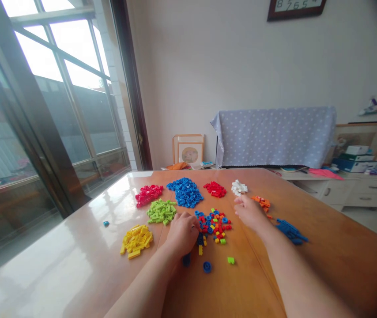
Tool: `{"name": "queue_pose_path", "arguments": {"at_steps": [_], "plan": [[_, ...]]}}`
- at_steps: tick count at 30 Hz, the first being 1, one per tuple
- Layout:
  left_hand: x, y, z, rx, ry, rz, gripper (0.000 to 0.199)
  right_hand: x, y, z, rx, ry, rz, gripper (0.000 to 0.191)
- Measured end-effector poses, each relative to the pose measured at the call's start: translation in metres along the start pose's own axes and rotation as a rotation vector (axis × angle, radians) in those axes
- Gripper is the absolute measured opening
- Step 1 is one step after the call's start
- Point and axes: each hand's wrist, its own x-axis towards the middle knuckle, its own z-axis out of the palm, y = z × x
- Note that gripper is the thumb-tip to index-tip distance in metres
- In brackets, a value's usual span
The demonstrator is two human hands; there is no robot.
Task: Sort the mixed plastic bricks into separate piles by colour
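Toy building bricks lie in piles sorted by colour around a mixed pile (216,224) of red, blue, orange, yellow and green pieces. My left hand (182,232) is curled at the left edge of the mixed pile, its fingertips mostly hidden, so I cannot make out what they grip. Beside it sits the lime green pile (161,211). My right hand (248,212) is just in front of the white pile (239,187), thumb and fingers drawn together; anything between them is too small to name. Close to its right are orange bricks (262,202).
Around these on the wooden table (241,293) are yellow (137,240), crimson (148,194), blue round (185,192), red (215,189) and long blue pieces (291,231). Loose near me lie a blue wheel-like piece (207,266) and a green brick (231,260).
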Motion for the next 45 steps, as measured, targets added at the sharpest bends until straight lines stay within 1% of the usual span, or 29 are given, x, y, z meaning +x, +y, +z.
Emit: {"name": "queue_pose_path", "arguments": {"at_steps": [4, 9, 14, 18, 22, 26, 31, 35, 41, 45], "plan": [[-0.001, -0.001, 0.003, -0.004, 0.0, 0.038, 0.021, -0.02, -0.024, 0.008, 0.07, -0.078, -0.132, 0.021], [0.0, 0.0, 0.0, -0.006, -0.011, 0.03, 0.016, -0.044, -0.051, 0.012, 0.063, -0.191, -0.265, 0.02], [0.005, -0.006, -0.002, 0.006, 0.022, -0.092, 0.021, -0.065, -0.07, 0.018, -0.024, -0.313, -0.342, 0.019], [0.006, -0.012, 0.001, 0.012, 0.025, -0.084, 0.026, -0.077, -0.083, 0.025, -0.128, -0.39, -0.45, 0.019], [0.007, -0.018, 0.004, 0.007, 0.017, -0.07, 0.03, -0.08, -0.088, 0.028, -0.235, -0.429, -0.54, 0.025], [0.008, -0.024, 0.008, 0.022, 0.053, -0.084, 0.031, -0.078, -0.087, 0.029, -0.26, -0.447, -0.522, 0.028], [0.008, -0.028, 0.009, 0.037, 0.078, -0.108, 0.028, -0.078, -0.086, 0.031, -0.263, -0.422, -0.447, 0.027], [0.009, -0.028, 0.009, 0.034, 0.101, -0.139, 0.024, -0.077, -0.086, 0.035, -0.288, -0.384, -0.413, 0.024], [0.011, -0.025, 0.009, 0.003, 0.11, -0.115, 0.022, -0.076, -0.088, 0.039, -0.3, -0.373, -0.362, 0.02], [0.009, -0.02, 0.006, -0.019, 0.099, -0.122, 0.022, -0.076, -0.09, 0.038, -0.288, -0.37, -0.374, 0.018]]}}
